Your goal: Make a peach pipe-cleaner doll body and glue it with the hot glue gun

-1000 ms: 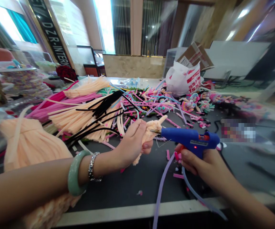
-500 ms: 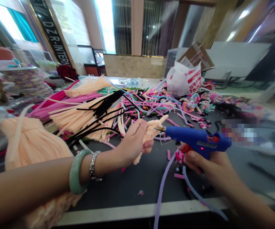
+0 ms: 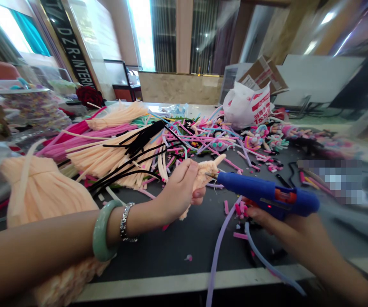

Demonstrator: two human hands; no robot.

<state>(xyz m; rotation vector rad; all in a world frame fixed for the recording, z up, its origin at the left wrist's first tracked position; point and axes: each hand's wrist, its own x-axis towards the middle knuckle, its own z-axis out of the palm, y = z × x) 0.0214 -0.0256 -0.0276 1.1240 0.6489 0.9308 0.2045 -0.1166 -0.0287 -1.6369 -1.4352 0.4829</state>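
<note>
While the left hand (image 3: 174,194) stays closed on a fuzzy peach pipe-cleaner piece (image 3: 205,175), the right hand (image 3: 289,232) has dropped lower and tipped a blue glue gun (image 3: 267,194) flatter. The left fingers (image 3: 184,175) curl tightly, with the peach piece sticking out just past their tips, its pointed end angled up and away. The right fingers (image 3: 260,216) are wrapped closed around the gun's grip, just below its body. Despite that shift, the gun's thin metal nozzle (image 3: 212,175) remains just beyond the left fingertips, right beside the peach piece (whether it touches, the picture can't quite settle). A long lilac pipe cleaner (image 3: 217,256) and a curved blue-grey one (image 3: 260,256) lie below the right fingers, with short pink offcuts (image 3: 239,209) just above them. Beyond the left fingers spreads a heap of peach pipe cleaners (image 3: 113,157), crossed by black ones (image 3: 142,138). A jade bangle (image 3: 101,230) and a silver bracelet (image 3: 125,221) circle the left wrist.
</note>
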